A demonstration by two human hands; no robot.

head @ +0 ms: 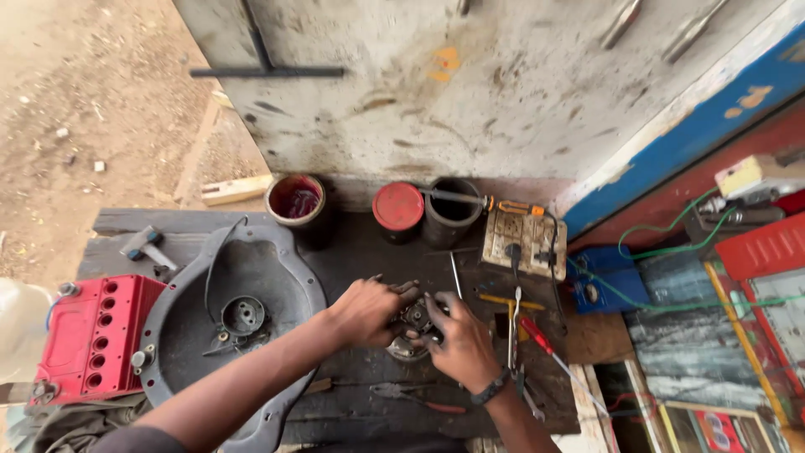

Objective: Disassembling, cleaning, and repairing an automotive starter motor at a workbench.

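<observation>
Both hands, left (366, 309), right (457, 340), each grip closed around small metal part (414, 319) between them

Two bare forearms come into the picture from the bottom edge. No sleeve covers them up to the lower border. The left hand (366, 309) wears nothing: no glove, no ring that I can see. The right hand (457, 340) also has no glove. Around the right wrist there is a dark, narrow wristband with a small grey piece (490, 389), perhaps a watch, but it is too small to tell. The fingers look smeared with dark grease.
</observation>
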